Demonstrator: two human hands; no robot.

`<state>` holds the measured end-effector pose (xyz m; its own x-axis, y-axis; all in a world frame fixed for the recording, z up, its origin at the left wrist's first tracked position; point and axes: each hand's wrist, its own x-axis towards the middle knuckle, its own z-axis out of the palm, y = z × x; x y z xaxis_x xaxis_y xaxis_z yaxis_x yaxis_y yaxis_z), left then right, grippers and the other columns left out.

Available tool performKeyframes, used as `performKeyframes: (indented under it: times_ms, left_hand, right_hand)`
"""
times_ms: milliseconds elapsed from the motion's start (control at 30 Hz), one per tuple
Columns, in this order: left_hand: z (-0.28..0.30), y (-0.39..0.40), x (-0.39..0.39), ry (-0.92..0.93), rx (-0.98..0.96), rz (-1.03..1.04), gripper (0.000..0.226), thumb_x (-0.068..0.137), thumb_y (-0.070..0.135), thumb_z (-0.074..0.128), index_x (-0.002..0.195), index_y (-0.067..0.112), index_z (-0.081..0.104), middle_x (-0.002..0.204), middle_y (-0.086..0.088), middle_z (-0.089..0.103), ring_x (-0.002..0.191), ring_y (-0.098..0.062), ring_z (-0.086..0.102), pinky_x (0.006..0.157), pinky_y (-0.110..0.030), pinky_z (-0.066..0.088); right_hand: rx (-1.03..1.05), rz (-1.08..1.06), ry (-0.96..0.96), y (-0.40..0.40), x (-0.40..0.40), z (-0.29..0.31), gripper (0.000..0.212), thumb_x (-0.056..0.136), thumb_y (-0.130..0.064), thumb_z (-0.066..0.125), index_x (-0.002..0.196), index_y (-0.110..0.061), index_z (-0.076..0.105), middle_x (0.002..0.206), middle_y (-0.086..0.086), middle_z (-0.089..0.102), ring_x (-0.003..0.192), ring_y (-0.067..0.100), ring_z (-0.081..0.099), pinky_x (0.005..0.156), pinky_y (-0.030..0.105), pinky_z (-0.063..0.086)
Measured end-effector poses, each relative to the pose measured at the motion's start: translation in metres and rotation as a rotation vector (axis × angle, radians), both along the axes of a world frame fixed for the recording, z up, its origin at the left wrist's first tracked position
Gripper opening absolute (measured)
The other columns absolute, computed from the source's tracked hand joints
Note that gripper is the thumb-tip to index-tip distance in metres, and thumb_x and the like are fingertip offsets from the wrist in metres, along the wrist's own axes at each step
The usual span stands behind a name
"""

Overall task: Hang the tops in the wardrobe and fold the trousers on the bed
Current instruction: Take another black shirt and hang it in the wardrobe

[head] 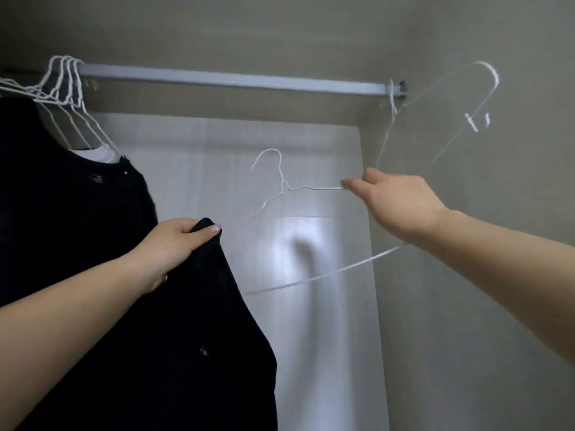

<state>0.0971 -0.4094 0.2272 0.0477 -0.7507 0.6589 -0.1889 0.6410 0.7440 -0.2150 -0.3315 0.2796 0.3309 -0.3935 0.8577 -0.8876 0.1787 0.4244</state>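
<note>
I am facing into the wardrobe, under its grey rail (236, 79). My left hand (174, 244) grips the bunched edge of a black top (199, 337) that hangs down below it. My right hand (395, 200) pinches the shoulder of a white wire hanger (281, 178), held free of the rail in front of the white back panel; its bottom wire sweeps down to the left. A second white hanger (485, 88) shows blurred at the right end of the rail.
Several white wire hangers (67, 88) hang bunched at the rail's left end, carrying a dark garment (62, 181) over a white one. The wardrobe's grey side wall (466, 275) stands close on the right. The white back panel (311, 306) lies behind.
</note>
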Motion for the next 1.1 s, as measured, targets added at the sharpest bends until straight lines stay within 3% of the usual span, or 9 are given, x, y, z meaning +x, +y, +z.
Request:
performKeyframes:
  times_ms: [167, 300, 400, 467, 567, 667, 800, 967, 1100]
  left_hand:
    - [-0.044, -0.013, 0.027, -0.161, 0.061, 0.179, 0.021, 0.089, 0.022, 0.066, 0.092, 0.002, 0.07, 0.081, -0.013, 0.067, 0.073, -0.024, 0.062, 0.078, -0.039, 0.053]
    - [-0.073, -0.017, 0.047, -0.263, 0.119, 0.305, 0.011, 0.092, 0.016, 0.062, 0.095, 0.01, 0.071, 0.089, -0.009, 0.07, 0.083, -0.024, 0.066, 0.077, -0.031, 0.052]
    - [-0.092, -0.021, 0.056, -0.387, 0.139, 0.38, 0.017, 0.094, 0.014, 0.059, 0.107, 0.01, 0.068, 0.08, 0.005, 0.062, 0.078, -0.014, 0.06, 0.065, -0.02, 0.044]
    - [-0.102, -0.023, 0.057, -0.429, 0.168, 0.406, 0.026, 0.095, 0.014, 0.056, 0.12, 0.006, 0.062, 0.077, 0.013, 0.051, 0.077, -0.009, 0.052, 0.071, -0.022, 0.039]
    - [-0.112, -0.027, 0.057, -0.446, 0.237, 0.366, 0.025, 0.097, 0.015, 0.053, 0.118, 0.005, 0.062, 0.08, 0.006, 0.058, 0.075, -0.01, 0.055, 0.07, -0.026, 0.045]
    - [-0.118, -0.028, 0.054, -0.383, 0.311, 0.278, 0.018, 0.097, 0.016, 0.053, 0.102, 0.008, 0.069, 0.094, -0.012, 0.069, 0.083, -0.024, 0.064, 0.083, -0.036, 0.052]
    - [-0.123, -0.026, 0.043, -0.226, 0.374, 0.146, 0.019, 0.097, 0.016, 0.053, 0.085, 0.015, 0.068, 0.085, -0.01, 0.068, 0.078, -0.025, 0.064, 0.084, -0.038, 0.053]
    - [-0.121, -0.017, 0.023, -0.005, 0.38, -0.017, 0.018, 0.097, 0.015, 0.053, 0.09, 0.01, 0.068, 0.082, -0.009, 0.067, 0.07, -0.019, 0.064, 0.068, -0.028, 0.054]
    - [-0.114, -0.007, 0.007, 0.104, 0.33, -0.119, 0.017, 0.096, 0.017, 0.055, 0.099, 0.007, 0.068, 0.09, -0.009, 0.067, 0.075, -0.019, 0.064, 0.072, -0.029, 0.056]
  right_hand:
    - [0.11, 0.015, 0.047, -0.012, -0.005, -0.044, 0.062, 0.094, -0.008, 0.036, 0.148, -0.035, 0.021, 0.111, 0.002, 0.047, 0.094, 0.029, 0.058, 0.06, 0.029, 0.032]
    - [0.15, 0.028, 0.098, -0.015, -0.004, -0.067, 0.063, 0.093, -0.009, 0.038, 0.149, -0.035, 0.022, 0.108, 0.002, 0.048, 0.096, 0.029, 0.056, 0.06, 0.029, 0.03]
    - [0.14, 0.065, 0.1, -0.016, -0.002, -0.077, 0.063, 0.092, -0.005, 0.04, 0.148, -0.032, 0.029, 0.107, 0.005, 0.051, 0.094, 0.031, 0.058, 0.056, 0.029, 0.026]
    - [0.127, 0.097, 0.085, -0.019, 0.001, -0.082, 0.062, 0.092, -0.005, 0.041, 0.147, -0.033, 0.032, 0.106, 0.006, 0.053, 0.092, 0.032, 0.059, 0.055, 0.028, 0.028]
    - [0.128, 0.163, 0.054, -0.023, 0.009, -0.087, 0.061, 0.092, -0.006, 0.042, 0.145, -0.033, 0.034, 0.11, 0.005, 0.057, 0.093, 0.033, 0.06, 0.059, 0.03, 0.038]
    - [0.119, 0.189, 0.063, -0.028, 0.016, -0.09, 0.061, 0.092, -0.004, 0.042, 0.145, -0.033, 0.034, 0.112, 0.003, 0.059, 0.089, 0.034, 0.062, 0.057, 0.029, 0.037]
    - [0.088, 0.201, 0.059, -0.036, 0.025, -0.093, 0.063, 0.091, -0.002, 0.042, 0.145, -0.034, 0.034, 0.114, 0.0, 0.059, 0.085, 0.033, 0.062, 0.056, 0.028, 0.039]
    - [0.05, 0.281, 0.049, -0.045, 0.033, -0.106, 0.061, 0.089, 0.001, 0.047, 0.139, -0.033, 0.044, 0.11, -0.002, 0.064, 0.083, 0.033, 0.064, 0.054, 0.027, 0.04]
    - [0.03, 0.372, 0.044, -0.052, 0.043, -0.122, 0.058, 0.087, 0.002, 0.05, 0.134, -0.032, 0.051, 0.107, -0.002, 0.066, 0.083, 0.031, 0.065, 0.054, 0.026, 0.04]
